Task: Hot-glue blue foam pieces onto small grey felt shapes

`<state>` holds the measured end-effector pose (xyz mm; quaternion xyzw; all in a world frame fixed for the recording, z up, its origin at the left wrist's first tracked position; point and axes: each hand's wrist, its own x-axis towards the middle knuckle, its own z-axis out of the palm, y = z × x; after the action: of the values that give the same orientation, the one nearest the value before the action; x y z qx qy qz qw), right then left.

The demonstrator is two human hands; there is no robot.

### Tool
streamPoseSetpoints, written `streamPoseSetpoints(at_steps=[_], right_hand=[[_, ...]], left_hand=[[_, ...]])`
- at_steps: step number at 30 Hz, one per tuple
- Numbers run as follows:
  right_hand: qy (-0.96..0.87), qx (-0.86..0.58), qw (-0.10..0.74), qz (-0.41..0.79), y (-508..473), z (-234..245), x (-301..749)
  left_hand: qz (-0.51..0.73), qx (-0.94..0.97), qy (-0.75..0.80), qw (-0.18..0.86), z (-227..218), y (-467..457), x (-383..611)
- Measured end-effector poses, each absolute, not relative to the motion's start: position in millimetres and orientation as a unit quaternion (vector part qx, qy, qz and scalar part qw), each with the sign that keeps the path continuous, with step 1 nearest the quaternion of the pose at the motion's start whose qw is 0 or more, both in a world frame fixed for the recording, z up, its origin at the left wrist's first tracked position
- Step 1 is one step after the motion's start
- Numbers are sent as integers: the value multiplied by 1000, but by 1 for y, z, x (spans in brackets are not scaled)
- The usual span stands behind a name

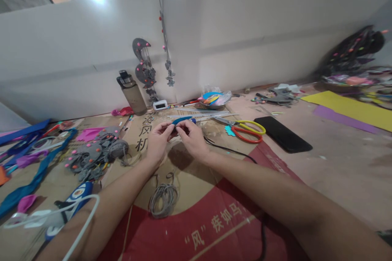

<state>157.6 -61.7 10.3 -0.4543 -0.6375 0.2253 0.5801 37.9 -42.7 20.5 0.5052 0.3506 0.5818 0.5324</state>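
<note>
Grey cord coil (163, 200) sits closest; just past it my left hand (157, 140) and right hand (193, 138) meet, both pinching a blue strip (183, 120). Strip runs left-right between them, neither hand nearer.

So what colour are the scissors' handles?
The scissors have one yellow handle and one red handle. The head view shows them clearly, on the cardboard.

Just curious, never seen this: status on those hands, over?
Left hand and right hand both pinch a blue piece. Grey cord coil lies between forearms on cardboard. Scissors off right, apart.
</note>
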Motion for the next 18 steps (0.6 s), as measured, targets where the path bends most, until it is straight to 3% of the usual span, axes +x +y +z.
streamPoseSetpoints(at_steps=[7,12,15,18], right_hand=[[-740,-401,505,191,-72,10,149],[-858,-306,405,75,-76,13,147],[-824,-378,419,51,-67,21,162],[-741,-541,395,36,-52,26,183]], left_hand=[[632,435,335,547,27,-21,20],[642,379,352,565,15,10,-7],[643,359,343,583,7,19,-16],[652,355,332,582,5,20,-19]])
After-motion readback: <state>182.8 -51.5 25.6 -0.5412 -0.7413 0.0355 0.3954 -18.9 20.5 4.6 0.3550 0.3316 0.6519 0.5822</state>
